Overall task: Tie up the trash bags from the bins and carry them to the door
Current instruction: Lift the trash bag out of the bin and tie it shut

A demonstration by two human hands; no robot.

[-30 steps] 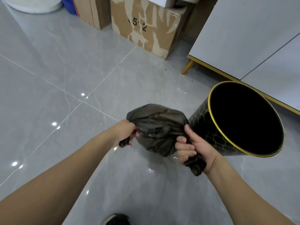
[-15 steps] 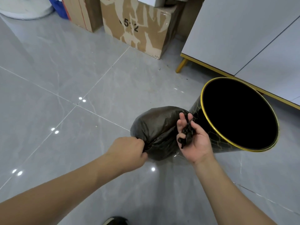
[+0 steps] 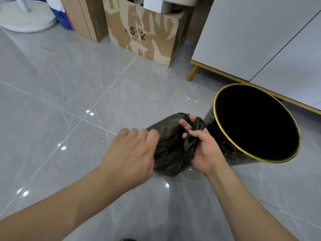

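Note:
A small, full black trash bag [image 3: 168, 150] sits on the grey tile floor, just left of a black bin [image 3: 223, 146] with a gold rim. The bin's inside looks dark and bare. My right hand [image 3: 206, 150] pinches a twisted end of the bag, and the plastic loops around its fingers near the bag's top right. My left hand [image 3: 132, 153] lies back-up on the bag's left side with its fingers curled down onto the plastic; its grip is hidden.
A white cabinet [image 3: 251, 40] on gold legs stands behind the bin at the right. Cardboard boxes [image 3: 144, 35] line the back wall, with a white round stand base [image 3: 26, 18] at the far left. Open tile floor spreads to the left.
My hands have come from wide apart to close together at the bag's top. My right hand brought its twisted end up over the bag. The view has shifted slightly.

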